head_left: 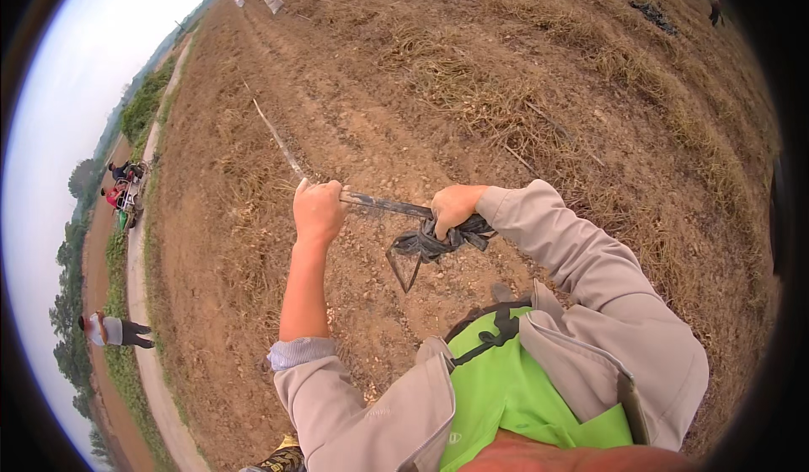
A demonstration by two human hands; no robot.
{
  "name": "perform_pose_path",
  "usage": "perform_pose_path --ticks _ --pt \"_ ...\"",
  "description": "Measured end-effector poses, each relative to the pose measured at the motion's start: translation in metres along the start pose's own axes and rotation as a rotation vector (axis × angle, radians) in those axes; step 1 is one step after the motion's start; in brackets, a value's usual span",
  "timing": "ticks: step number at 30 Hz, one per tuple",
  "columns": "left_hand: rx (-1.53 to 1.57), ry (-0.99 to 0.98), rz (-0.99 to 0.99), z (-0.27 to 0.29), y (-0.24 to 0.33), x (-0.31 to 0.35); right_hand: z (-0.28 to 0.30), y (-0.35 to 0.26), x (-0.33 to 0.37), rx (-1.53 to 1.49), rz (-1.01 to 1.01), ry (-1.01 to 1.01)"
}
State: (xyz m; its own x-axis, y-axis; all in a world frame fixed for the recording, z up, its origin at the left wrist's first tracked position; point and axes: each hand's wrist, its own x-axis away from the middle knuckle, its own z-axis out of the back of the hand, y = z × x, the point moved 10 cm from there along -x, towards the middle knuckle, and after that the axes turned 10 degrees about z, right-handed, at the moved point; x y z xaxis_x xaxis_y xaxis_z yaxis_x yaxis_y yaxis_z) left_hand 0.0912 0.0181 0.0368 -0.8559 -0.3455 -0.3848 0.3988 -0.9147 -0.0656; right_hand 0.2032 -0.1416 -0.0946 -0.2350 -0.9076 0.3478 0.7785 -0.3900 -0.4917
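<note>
A long, flat strip of drip tape runs taut between my two hands, black and smeared with soil. My left hand is closed round it in a fist. Beyond that fist the tape stretches away to the far left, pale with dust, along the bare ground. My right hand grips a crumpled bundle of the same black tape, and a loose loop hangs beneath it. Both hands are held in front of my body, above the soil.
Dry plant stalks lie in rows over the brown field. Far ahead are white sacks; a dark heap lies at far right. Along the left runs a pale path with a standing person and people by a vehicle.
</note>
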Motion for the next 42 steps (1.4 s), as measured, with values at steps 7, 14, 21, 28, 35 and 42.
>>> perform_pose_path --ticks 7,14,21,28,35,42 --pt "0.351 -0.265 0.393 0.006 0.017 0.083 0.048 0.034 0.004 -0.444 0.070 0.545" --pt "0.671 -0.221 0.008 -0.054 0.091 0.184 0.038 -0.032 0.035 -1.117 0.663 0.327" --pt "0.174 -0.321 -0.007 -0.099 -0.030 0.111 -0.039 -0.081 0.034 -0.558 0.661 -0.503" --pt "0.048 -0.245 0.043 -0.009 0.018 0.046 0.024 -0.013 -0.013 -0.128 -0.003 0.474" --pt "0.812 -0.319 0.167 -0.037 0.078 0.125 0.033 -0.022 0.039 -1.205 0.483 0.598" --pt "0.295 -0.333 -0.139 -0.118 0.009 0.094 0.013 -0.085 0.071 -1.021 0.875 -0.115"
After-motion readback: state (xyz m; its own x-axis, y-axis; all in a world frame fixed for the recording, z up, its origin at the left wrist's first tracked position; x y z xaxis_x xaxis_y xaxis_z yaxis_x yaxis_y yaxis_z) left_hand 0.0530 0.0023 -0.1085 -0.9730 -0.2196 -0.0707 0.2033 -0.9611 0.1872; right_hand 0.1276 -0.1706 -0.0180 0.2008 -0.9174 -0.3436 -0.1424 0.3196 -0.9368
